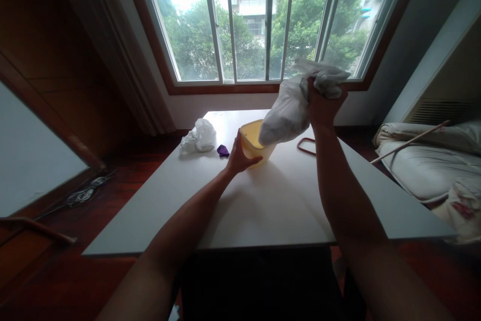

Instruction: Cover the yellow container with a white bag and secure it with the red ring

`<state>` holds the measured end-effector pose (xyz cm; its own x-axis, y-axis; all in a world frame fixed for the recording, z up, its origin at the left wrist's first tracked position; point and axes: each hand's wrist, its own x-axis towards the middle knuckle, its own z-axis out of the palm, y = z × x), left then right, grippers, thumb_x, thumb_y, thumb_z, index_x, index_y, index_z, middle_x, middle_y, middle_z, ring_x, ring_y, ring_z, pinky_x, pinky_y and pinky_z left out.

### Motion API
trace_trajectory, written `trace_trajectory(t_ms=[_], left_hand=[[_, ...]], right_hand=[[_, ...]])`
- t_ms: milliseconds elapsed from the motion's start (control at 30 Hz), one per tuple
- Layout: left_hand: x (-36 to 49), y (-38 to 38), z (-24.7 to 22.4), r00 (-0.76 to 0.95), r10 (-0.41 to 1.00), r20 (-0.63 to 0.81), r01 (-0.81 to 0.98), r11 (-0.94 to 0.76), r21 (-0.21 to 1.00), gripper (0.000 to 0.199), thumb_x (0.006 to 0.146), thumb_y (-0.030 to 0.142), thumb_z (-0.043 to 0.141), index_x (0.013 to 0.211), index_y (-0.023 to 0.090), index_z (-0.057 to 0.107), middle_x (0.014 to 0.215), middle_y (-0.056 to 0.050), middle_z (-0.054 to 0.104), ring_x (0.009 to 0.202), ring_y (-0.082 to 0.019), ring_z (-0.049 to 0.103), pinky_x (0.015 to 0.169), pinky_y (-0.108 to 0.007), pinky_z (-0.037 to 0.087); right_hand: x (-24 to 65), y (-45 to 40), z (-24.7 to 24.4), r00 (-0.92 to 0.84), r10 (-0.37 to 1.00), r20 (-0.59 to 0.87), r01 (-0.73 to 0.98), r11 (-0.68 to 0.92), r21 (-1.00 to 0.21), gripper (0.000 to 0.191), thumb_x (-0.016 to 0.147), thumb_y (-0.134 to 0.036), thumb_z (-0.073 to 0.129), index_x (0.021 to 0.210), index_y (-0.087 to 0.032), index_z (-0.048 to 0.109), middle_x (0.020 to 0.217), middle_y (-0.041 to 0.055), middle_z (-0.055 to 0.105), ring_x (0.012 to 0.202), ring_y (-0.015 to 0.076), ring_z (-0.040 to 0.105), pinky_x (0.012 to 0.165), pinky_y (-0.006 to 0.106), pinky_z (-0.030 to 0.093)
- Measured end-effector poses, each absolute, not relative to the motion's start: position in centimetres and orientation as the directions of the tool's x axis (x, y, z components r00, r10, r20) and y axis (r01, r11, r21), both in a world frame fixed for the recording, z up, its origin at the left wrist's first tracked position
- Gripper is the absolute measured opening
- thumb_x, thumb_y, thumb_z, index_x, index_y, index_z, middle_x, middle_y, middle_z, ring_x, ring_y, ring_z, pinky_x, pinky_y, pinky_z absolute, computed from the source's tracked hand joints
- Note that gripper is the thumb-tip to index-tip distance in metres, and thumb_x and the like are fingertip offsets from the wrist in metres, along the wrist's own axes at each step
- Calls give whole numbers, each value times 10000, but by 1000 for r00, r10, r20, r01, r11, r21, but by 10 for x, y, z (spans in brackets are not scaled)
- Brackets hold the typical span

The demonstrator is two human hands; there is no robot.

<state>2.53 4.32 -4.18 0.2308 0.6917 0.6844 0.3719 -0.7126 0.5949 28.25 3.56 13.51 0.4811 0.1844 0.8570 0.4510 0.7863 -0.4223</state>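
Observation:
My left hand point(240, 154) grips the near left side of a yellow plastic container point(259, 154) that stands on the white table. My right hand point(327, 103) is raised and closed around the gathered neck of a white plastic bag point(287, 113). The bag looks full and hangs tilted, its rounded lower end over the container's open top and hiding part of the rim. What the bag holds cannot be made out.
On the white table point(180, 221), a crumpled clear plastic bag point(199, 136) and a small purple item point(223, 150) lie left of the container. A reddish-brown rectangular ring point(306, 145) lies to the right, partly behind my forearm. Windows are beyond; a padded mat point(436, 166) is at right.

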Motion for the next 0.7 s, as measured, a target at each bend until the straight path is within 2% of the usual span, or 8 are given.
trace_trajectory(t_ms=[133,233,300,367,433,567,700], left_hand=[[24,47,-46,203,662,721,394,-730,559,1362,619,533,867,1594,213,-28,1625,-201,216,1488,-357,278,1196,-502,302],[21,53,-49,146,699,700,410,-687,601,1363,625,551,859,1593,220,-42,1626,-197,216,1490,-358,274,1202,-517,291],[17,57,-50,89,727,681,425,-646,634,1358,618,561,859,1592,227,-27,1614,-189,246,1483,-356,290,1201,-516,297],[11,62,-50,19,761,648,445,-587,676,1368,599,575,864,1591,231,-12,1599,-185,276,1471,-360,312,1193,-512,316],[4,67,-50,-55,798,600,462,-512,724,1381,585,589,864,1591,229,-11,1587,-187,294,1462,-371,327,1186,-516,330],[-11,77,-49,-154,803,576,483,-447,753,1386,588,602,855,1594,223,-20,1618,-189,234,1498,-376,261,1222,-506,276],[-22,87,-50,-206,796,569,476,-426,769,1356,632,605,826,1592,217,-49,1654,-191,148,1535,-359,171,1248,-502,208]], right_hand=[[303,49,131,408,225,885,467,781,-414,318,970,-423,562,1138,-155,590,1114,146,653,1295,326,566,1031,450,530],[309,54,129,426,233,874,443,789,-426,343,974,-444,555,1166,-161,578,1158,152,634,1332,335,532,1060,451,513],[308,52,128,456,190,869,483,768,-421,352,967,-450,564,1166,-160,580,1160,153,633,1328,338,534,1069,451,503],[303,47,129,480,148,865,537,730,-423,337,937,-449,607,1121,-167,602,1116,145,653,1268,334,579,1042,446,518],[296,42,128,509,138,849,556,700,-447,297,876,-435,678,1028,-186,626,1037,122,683,1128,312,652,987,445,544],[284,42,119,505,227,833,524,686,-505,256,770,-397,735,873,-187,632,874,72,701,859,253,689,864,439,576],[283,54,101,416,345,842,521,668,-531,176,740,-338,707,814,-193,640,824,57,698,802,233,673,817,406,563]])
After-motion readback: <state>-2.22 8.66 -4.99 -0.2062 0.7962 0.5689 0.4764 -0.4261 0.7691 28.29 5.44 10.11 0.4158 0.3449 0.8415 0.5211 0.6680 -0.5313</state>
